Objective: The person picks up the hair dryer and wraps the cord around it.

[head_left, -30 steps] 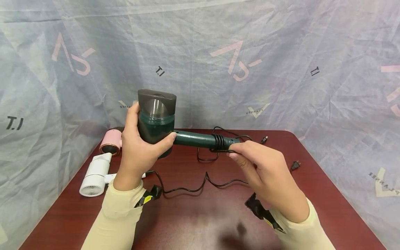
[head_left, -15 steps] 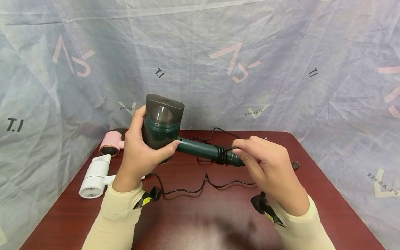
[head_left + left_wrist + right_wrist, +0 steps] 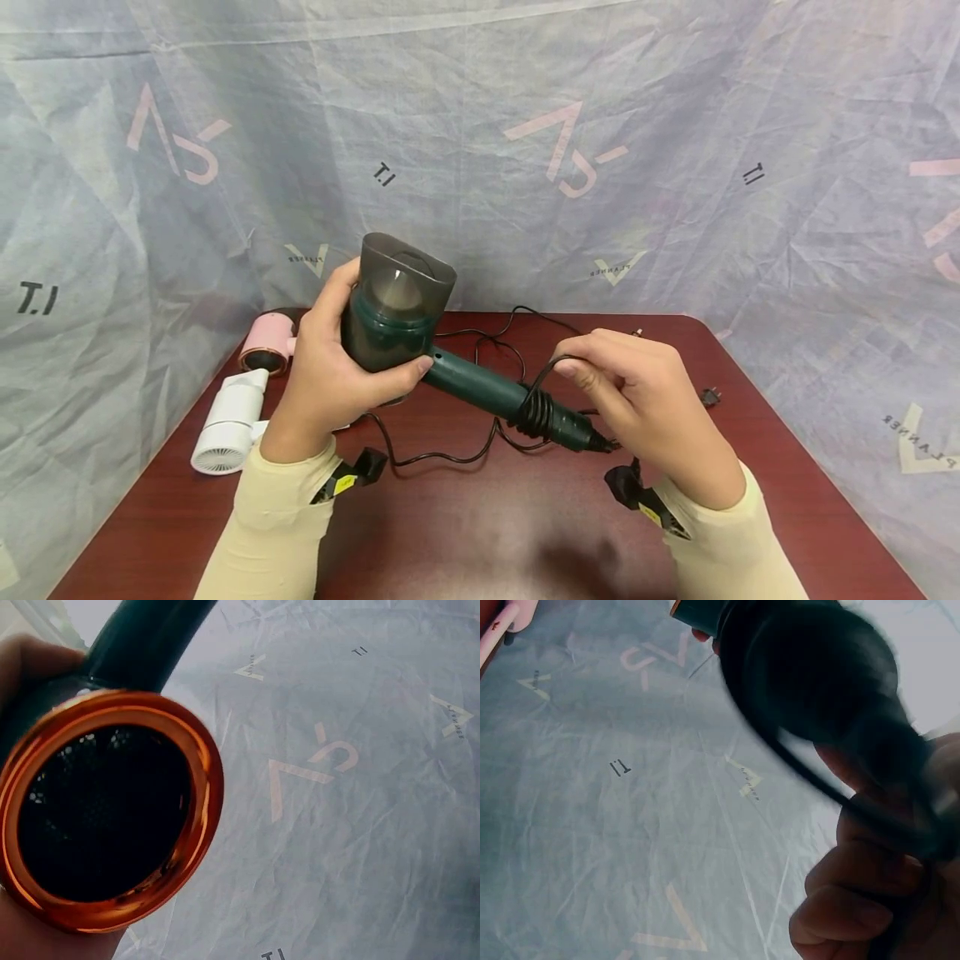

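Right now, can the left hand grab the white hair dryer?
Probably not without letting go first: the left hand grips the green hair dryer. Otherwise the way looks fairly free, since the white hair dryer lies on the table with its body in plain view.

Head cam bright w/ table (image 3: 450, 533) glare; R wrist dim, blurry.

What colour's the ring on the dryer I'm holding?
Coppery orange. The ring shows best in the left wrist view.
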The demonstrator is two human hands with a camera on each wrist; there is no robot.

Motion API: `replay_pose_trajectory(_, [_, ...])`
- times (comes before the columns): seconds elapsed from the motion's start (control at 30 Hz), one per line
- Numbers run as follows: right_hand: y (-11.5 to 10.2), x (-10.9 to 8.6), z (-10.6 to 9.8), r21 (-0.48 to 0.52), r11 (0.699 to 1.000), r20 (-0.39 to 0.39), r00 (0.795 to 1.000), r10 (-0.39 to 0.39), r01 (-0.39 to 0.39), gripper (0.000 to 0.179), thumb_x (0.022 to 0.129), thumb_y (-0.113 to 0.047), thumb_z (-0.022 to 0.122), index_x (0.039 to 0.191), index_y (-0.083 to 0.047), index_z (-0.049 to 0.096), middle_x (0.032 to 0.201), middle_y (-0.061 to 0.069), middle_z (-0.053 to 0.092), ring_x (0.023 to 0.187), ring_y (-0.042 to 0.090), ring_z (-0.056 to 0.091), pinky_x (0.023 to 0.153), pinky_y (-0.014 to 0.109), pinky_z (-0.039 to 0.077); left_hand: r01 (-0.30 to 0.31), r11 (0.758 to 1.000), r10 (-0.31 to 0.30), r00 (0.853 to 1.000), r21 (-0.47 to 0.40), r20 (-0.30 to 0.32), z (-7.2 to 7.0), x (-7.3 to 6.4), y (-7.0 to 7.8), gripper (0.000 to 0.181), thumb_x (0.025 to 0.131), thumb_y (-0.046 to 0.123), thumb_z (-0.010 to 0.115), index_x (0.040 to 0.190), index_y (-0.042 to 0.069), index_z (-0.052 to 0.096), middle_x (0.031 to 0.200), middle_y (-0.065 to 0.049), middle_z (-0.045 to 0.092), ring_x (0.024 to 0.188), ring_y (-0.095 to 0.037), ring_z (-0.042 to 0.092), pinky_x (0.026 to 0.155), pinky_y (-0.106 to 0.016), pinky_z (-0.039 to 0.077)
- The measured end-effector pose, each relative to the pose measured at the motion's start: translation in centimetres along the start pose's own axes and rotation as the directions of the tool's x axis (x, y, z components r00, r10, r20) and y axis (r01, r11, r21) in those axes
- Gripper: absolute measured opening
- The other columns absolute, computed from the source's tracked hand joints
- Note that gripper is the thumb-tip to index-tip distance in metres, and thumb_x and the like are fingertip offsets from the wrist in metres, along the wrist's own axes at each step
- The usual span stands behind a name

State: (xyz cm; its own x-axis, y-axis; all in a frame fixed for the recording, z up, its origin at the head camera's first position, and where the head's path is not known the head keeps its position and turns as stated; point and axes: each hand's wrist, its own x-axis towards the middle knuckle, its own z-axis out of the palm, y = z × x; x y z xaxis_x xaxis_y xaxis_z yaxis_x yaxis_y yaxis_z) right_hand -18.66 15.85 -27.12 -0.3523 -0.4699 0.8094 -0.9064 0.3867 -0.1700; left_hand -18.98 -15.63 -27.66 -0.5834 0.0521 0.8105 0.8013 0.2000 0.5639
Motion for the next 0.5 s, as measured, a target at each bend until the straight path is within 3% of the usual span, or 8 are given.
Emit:
replay_pose_trajectory(0.13, [0.08, -0.07, -0.13, 0.031, 0.999, 0.034, 0.999, 0.009, -0.010, 0.015, 0.092, -0.008, 0.075, 0.099, -0.022, 0.074, 0.084, -0.017, 0.062, 0.062, -0.003, 0.041, 0.057, 0.012, 0.035, -0.015, 0.999, 0.015, 1.000, -0.037, 0.020, -0.08, 0.05, 0.04, 0.093, 0.055, -0.003, 0.091, 0.141, 0.010, 0.058, 0.119, -0.008, 0.068, 0.106, -0.024, 0.063, 0.094, -0.031, 0.050])
replay_pose_trajectory(0.37, [0.22, -0.06, -0.15, 0.102, 0.995, 0.066, 0.998, -0.011, 0.004, 0.008, 0.095, -0.014, 0.075, 0.099, -0.020, 0.075, 0.075, -0.015, 0.055, 0.061, -0.003, 0.036, 0.054, 0.013, 0.032, -0.035, 0.994, 0.039, 0.998, -0.101, 0.039, -0.15, -0.05, 0.07, 0.091, 0.055, -0.004, 0.090, 0.139, 0.005, 0.057, 0.116, -0.013, 0.068, 0.102, -0.026, 0.063, 0.092, -0.033, 0.051])
replay_pose_trajectory(0.5, [0.37, -0.18, -0.10, 0.141, 0.990, 0.082, 0.997, -0.011, -0.001, 0.018, 0.091, -0.007, 0.077, 0.102, -0.022, 0.075, 0.078, -0.017, 0.058, 0.061, -0.003, 0.038, 0.053, 0.014, 0.033, -0.031, 0.987, 0.038, 0.998, -0.158, 0.040, -0.22, -0.14, 0.19, 0.090, 0.056, -0.007, 0.088, 0.139, 0.001, 0.055, 0.115, -0.015, 0.068, 0.101, -0.027, 0.065, 0.092, -0.034, 0.052])
